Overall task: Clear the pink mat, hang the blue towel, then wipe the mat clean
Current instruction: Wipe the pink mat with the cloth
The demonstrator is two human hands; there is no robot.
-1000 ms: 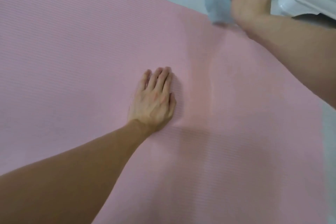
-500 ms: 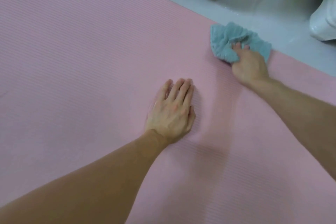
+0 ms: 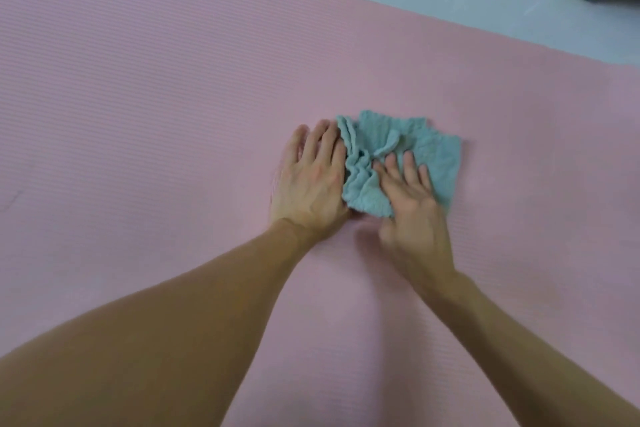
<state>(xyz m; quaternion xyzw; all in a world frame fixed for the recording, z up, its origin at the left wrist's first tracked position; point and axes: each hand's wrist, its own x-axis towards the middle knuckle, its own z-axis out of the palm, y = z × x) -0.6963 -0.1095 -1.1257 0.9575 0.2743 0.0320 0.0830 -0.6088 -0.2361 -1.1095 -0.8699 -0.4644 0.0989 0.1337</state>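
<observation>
Your left hand [image 3: 311, 180] lies flat on the pink mat [image 3: 138, 97], its fingers [image 3: 322, 142] straight and closed together, holding nothing; its right edge touches the bunched left side of the teal cloth [image 3: 433, 156]. That cloth sits crumpled on the mat directly ahead of your right hand [image 3: 410, 198], whose fingers [image 3: 408, 163] are spread and pressed flat on top of it, pinning rather than gripping. The cloth's wider span runs left to right, so your right hand is the one to drive the next wipe, likely rightward over the bare mat
</observation>
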